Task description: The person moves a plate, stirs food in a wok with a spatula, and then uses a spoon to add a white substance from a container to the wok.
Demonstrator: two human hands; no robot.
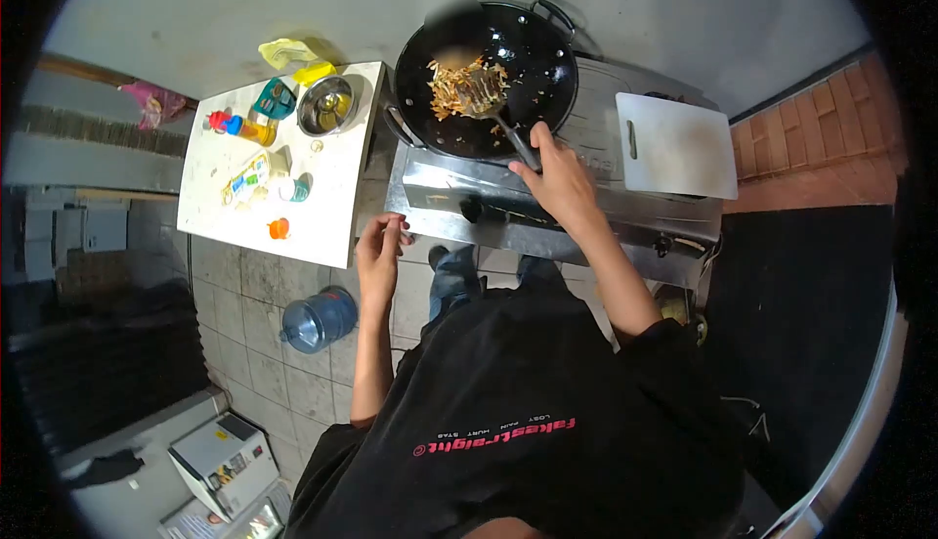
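My right hand (562, 179) is closed around the dark handle of a slotted turner (484, 101). Its metal blade lies in shredded, orange and pale food (447, 87) inside a black wok (542, 65) with two side handles. The wok sits on the left part of a steel stove (586, 143). Between the stove's front left corner and the white table, my left hand (379, 244) hangs with loosely bent fingers, apparently holding nothing.
A white table (332, 216) at left bears a metal bowl (326, 106), a red-and-yellow bottle (244, 129), a green packet (275, 99) and an orange cap (278, 228). A white cutting board (676, 145) lies on the stove's right side. A blue water jug (319, 320) lies on the floor.
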